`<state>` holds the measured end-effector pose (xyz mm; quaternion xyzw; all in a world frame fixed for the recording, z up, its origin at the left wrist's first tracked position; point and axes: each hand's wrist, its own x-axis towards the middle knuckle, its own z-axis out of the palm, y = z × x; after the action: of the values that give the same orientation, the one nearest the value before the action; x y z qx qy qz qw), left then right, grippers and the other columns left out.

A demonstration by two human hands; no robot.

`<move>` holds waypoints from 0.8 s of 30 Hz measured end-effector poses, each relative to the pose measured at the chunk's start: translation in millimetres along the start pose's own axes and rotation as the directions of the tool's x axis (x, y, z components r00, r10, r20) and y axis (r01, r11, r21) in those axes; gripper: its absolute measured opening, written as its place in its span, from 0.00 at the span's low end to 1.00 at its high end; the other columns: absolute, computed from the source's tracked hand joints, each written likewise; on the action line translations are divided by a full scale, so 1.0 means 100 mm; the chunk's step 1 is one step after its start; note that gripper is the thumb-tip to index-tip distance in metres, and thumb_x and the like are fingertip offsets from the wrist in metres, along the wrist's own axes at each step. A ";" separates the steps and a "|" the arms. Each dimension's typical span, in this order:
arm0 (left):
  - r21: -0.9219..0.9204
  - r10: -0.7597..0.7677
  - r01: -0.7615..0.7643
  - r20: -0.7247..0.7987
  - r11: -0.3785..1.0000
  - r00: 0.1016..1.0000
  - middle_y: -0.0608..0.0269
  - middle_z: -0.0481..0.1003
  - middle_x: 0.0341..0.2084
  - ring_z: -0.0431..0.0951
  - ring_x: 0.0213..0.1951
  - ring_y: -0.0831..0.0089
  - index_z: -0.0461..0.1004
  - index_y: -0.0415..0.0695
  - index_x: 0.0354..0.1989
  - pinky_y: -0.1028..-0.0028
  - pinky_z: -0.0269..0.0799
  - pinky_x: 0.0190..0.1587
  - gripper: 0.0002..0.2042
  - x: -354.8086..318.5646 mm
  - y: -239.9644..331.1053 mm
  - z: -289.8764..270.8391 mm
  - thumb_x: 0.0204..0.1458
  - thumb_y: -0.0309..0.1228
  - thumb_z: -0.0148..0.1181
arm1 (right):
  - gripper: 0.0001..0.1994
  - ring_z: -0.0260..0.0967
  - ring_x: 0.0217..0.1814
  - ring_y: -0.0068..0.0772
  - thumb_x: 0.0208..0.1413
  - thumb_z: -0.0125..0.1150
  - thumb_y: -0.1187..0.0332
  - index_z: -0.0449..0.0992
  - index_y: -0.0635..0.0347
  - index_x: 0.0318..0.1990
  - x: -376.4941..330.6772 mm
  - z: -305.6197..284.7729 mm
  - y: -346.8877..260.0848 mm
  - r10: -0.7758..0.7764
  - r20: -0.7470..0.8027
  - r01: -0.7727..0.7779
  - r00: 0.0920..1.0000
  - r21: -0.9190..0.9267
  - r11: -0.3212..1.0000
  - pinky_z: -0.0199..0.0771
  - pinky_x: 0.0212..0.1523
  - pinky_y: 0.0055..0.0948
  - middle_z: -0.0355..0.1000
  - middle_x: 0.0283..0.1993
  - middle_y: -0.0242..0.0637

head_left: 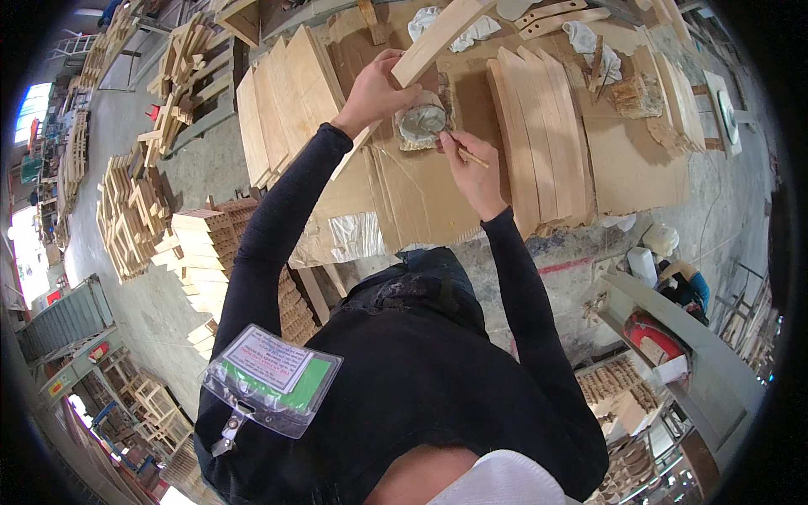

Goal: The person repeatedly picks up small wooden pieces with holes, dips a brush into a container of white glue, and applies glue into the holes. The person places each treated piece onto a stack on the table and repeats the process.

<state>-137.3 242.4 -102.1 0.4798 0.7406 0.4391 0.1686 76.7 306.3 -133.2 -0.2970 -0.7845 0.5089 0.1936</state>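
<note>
My left hand (379, 94) is closed around a long pale wooden board (442, 40), which slants from upper right to lower left over the table. Just right of that hand stands a small round pot (423, 118) smeared with greyish-white paste. In my right hand (476, 178) a thin wooden stick (474, 157) is pinched between the fingers. Its near end points right; the other end is hidden by the fingers at the pot's edge. Cardboard (425, 206) covers the table under both hands.
Stacked wooden boards lie left (286, 101) and right (541, 139) of the pot. White rags (475, 32) and curved wooden pieces (560, 18) are at the far side. A crusted block (635, 95) sits farther right. More wooden parts (202, 252) are piled on the left floor.
</note>
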 end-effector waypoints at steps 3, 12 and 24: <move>0.004 -0.005 0.005 0.001 1.000 1.000 0.60 0.69 0.49 0.74 0.45 0.70 0.74 0.34 0.44 0.71 0.69 0.46 0.22 -0.05 -0.01 0.02 0.41 0.35 0.66 | 0.08 0.74 0.28 0.30 0.55 0.58 0.69 0.77 0.65 0.35 -0.05 0.01 0.05 0.000 -0.122 0.034 0.993 0.279 0.960 0.70 0.30 0.25 0.75 0.28 0.42; -0.058 -0.033 0.032 -0.019 0.998 0.999 0.61 0.68 0.49 0.75 0.43 0.72 0.73 0.35 0.45 0.74 0.72 0.41 0.21 -0.11 0.02 0.03 0.43 0.34 0.65 | 0.09 0.75 0.31 0.24 0.56 0.57 0.69 0.78 0.65 0.37 -0.18 0.03 -0.02 0.001 -0.068 0.005 0.998 0.085 0.996 0.71 0.34 0.21 0.76 0.28 0.40; -0.089 -0.045 0.040 -0.049 0.995 0.998 0.62 0.71 0.45 0.76 0.35 0.79 0.69 0.35 0.49 0.77 0.73 0.36 0.24 -0.14 -0.10 0.09 0.43 0.33 0.66 | 0.12 0.74 0.37 0.24 0.59 0.54 0.68 0.75 0.68 0.43 -0.34 0.11 -0.03 0.048 -0.076 -0.044 0.996 0.047 0.998 0.71 0.40 0.20 0.76 0.36 0.39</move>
<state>-129.6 233.4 -117.5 0.4447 0.7346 0.4798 0.1802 94.8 275.0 -134.7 -0.3298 -0.7576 0.5192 0.2185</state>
